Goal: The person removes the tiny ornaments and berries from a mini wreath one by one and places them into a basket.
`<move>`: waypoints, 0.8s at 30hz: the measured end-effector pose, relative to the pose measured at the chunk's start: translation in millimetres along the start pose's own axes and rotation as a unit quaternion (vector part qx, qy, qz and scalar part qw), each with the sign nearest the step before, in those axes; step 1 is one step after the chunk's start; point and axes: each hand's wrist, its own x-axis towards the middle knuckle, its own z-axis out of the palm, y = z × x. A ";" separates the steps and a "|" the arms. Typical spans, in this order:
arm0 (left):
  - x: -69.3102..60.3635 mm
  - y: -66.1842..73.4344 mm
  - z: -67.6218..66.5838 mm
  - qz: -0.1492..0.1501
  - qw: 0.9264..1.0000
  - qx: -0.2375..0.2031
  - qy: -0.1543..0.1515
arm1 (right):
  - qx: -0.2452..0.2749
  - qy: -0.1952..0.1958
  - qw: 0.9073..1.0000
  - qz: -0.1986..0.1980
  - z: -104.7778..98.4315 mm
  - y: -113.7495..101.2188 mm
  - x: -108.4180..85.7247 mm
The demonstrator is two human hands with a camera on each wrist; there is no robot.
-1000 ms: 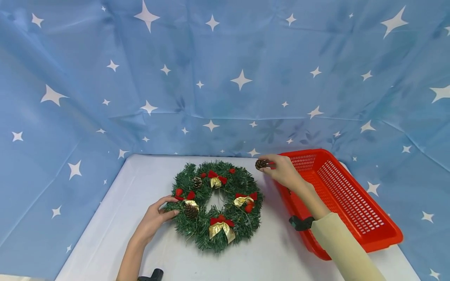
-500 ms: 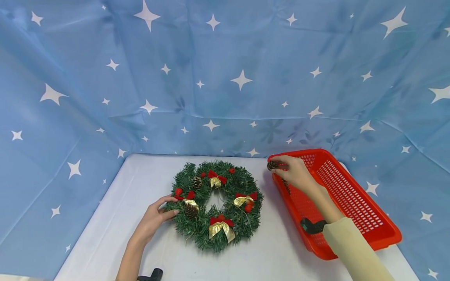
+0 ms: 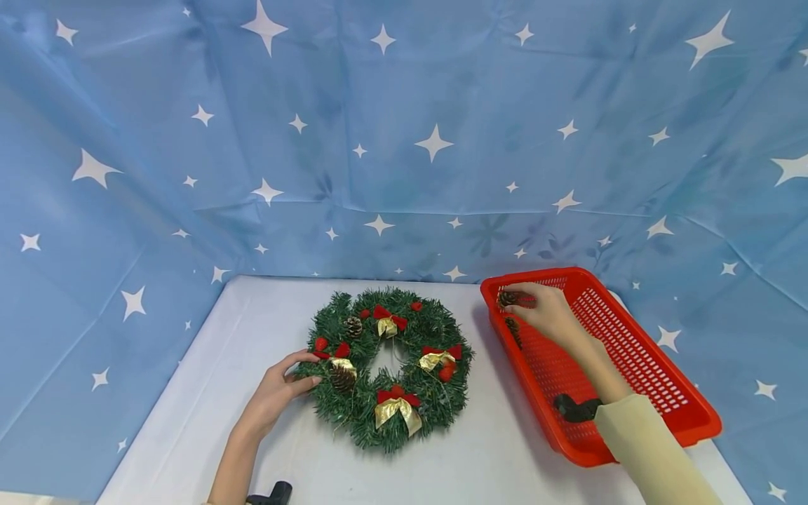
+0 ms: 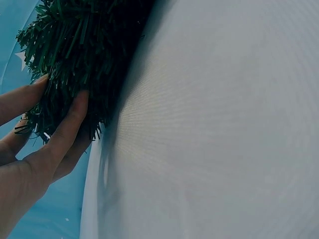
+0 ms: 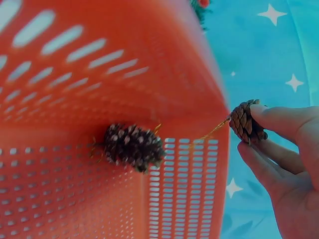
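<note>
Pinecone [image 5: 247, 122], small and brown with a gold cord [image 5: 212, 130] trailing from it, is at the far left corner of the red plastic basket [image 3: 701, 431]; whether it sits just inside the rim or above it, I cannot tell. The right hand [image 3: 548, 312] has it pinched between thumb and fingertips, gripping around its sides. It looks very light and stiff, rough rather than slippery, so a gentle hold should do; hard squeezing might snap the scales. The best grip is probably around the broad middle (the cord looks too thin and loose to steady it by).

Inside the basket, towards its left wall, lies a second pinecone [image 5: 132, 147] with paler scale tips, apart from the held one. Left of the basket, well apart from it, the Christmas wreath [image 3: 442, 403] lies flat on the white-covered table [image 3: 221, 337], carrying red-and-gold bows [image 3: 396, 412] and pinecones of its own. On the wreath's side farthest from the basket, the left hand [image 3: 274, 394] holds the edge lightly, thumb and fingers bent into the greenery, which looks soft and springy.
</note>
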 end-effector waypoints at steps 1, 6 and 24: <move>0.0 0.1 -0.1 0.000 1.000 0.001 0.001 | -0.001 0.000 1.000 0.000 0.2 2.3 0.1; 0.5 0.1 -0.1 0.002 1.000 0.007 0.003 | -0.013 0.003 1.000 0.004 0.4 13.0 -0.2; -0.2 -0.3 -0.3 0.006 1.000 0.000 0.001 | -0.006 -0.038 0.998 0.041 4.7 36.1 -2.8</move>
